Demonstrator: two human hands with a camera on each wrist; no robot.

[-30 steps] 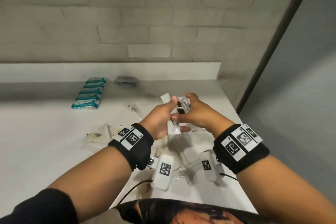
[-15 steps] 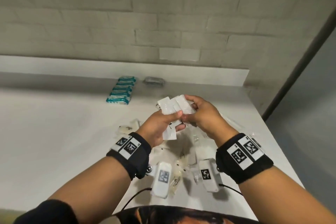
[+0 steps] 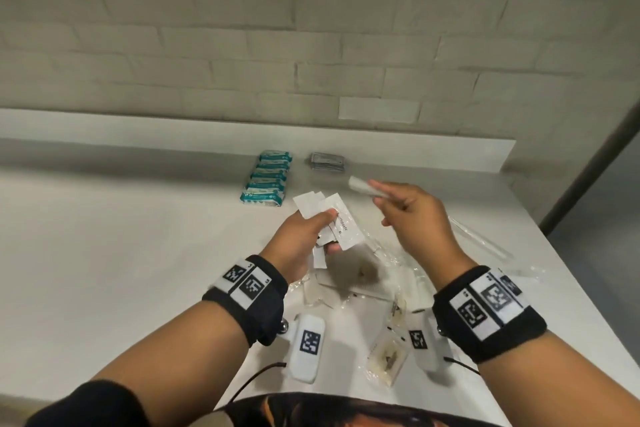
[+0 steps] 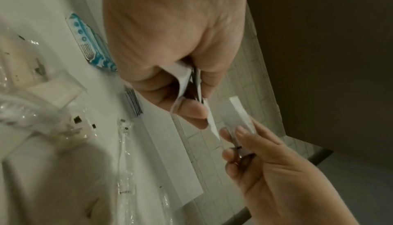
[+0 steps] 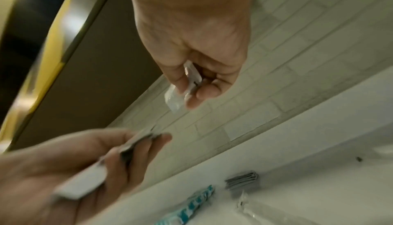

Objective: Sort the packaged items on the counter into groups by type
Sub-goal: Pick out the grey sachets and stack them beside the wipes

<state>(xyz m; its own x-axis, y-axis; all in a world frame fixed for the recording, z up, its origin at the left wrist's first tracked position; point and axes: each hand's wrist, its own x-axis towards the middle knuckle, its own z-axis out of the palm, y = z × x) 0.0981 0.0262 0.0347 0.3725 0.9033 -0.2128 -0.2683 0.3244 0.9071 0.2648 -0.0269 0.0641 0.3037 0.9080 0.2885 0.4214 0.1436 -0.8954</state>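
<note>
My left hand grips a fan of several white toothpaste sachets above the counter; in the left wrist view the sachets sit between thumb and curled fingers. My right hand pinches a single white sachet and holds it up, apart from the bundle, to the right. The right wrist view shows that sachet between thumb and fingers. A row of teal packets and a stack of grey packets lie grouped at the back of the counter.
Loose clear-wrapped items lie scattered on the counter under and behind my hands, and a long clear packet lies to the right. The counter's right edge drops to the floor. A brick wall stands behind.
My hands, together on the bundle before, have parted: the right hand has drawn one sachet up and to the right while the left keeps the rest. The head view has shifted.
</note>
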